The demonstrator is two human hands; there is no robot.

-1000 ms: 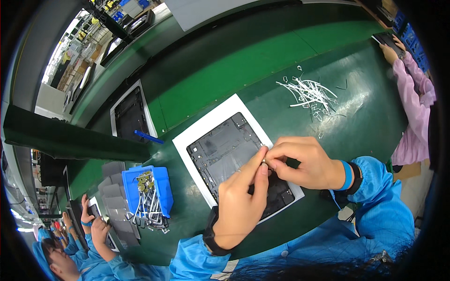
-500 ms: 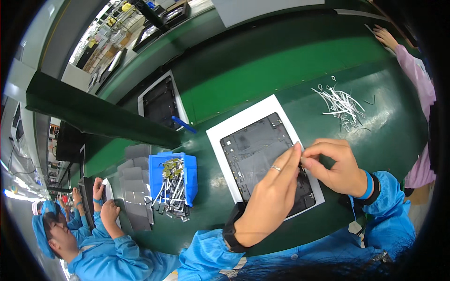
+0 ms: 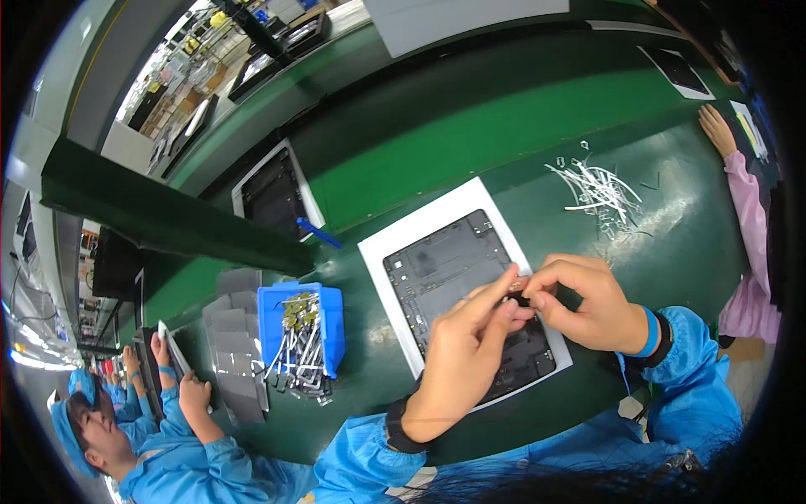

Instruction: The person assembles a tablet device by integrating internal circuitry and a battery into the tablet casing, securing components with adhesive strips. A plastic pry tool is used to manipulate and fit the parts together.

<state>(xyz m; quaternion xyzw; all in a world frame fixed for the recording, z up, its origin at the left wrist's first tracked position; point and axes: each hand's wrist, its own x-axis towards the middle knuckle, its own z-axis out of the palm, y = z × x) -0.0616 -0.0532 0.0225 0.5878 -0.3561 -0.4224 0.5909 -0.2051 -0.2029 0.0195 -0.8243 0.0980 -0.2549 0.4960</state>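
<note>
A black flat device housing (image 3: 437, 256) with fittings round its border lies on a white board (image 3: 374, 252) before me. Over its right edge my two hands meet, fingertips almost touching. My left hand (image 3: 457, 353) is closed in a pinch, thumb against fingers, with a small dark bit at the tips that I cannot make out. Thumb and forefinger of my right hand (image 3: 583, 307) press together at the same spot; whatever they hold is too small to name.
Left of the board stands a blue bin (image 3: 334, 323) of flat cables (image 3: 298, 344), beside overlapping dark sheets (image 3: 235, 353). White strips (image 3: 600, 193) lie piled at right. Beyond are another housing (image 3: 273, 189) and a blue tool (image 3: 319, 233). Co-workers' hands (image 3: 195, 395) and a pink sleeve (image 3: 747, 202) flank me.
My left hand's fingers, stretched over the housing before, have drawn into a pinch with the thumb. At the far right, a device on white has come into view and the co-worker's hand sits nearer.
</note>
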